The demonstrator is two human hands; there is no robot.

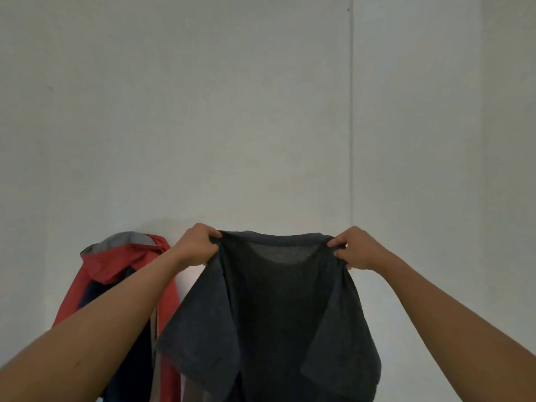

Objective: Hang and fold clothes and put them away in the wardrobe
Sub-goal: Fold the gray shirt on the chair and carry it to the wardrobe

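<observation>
A dark grey T-shirt [272, 309] hangs spread out in front of me, held up by its two shoulders. My left hand [197, 245] grips the left shoulder with curled fingers. My right hand [355, 249] pinches the right shoulder at the same height. The neckline stretches between the two hands, and both short sleeves droop down at the sides. The shirt's lower hem runs out of the bottom of the view.
A red hooded jacket [116, 262] with a grey hood lining and dark inner panel hangs on the pale wall [261, 111] behind my left forearm. A vertical seam [351, 111] runs down the wall on the right.
</observation>
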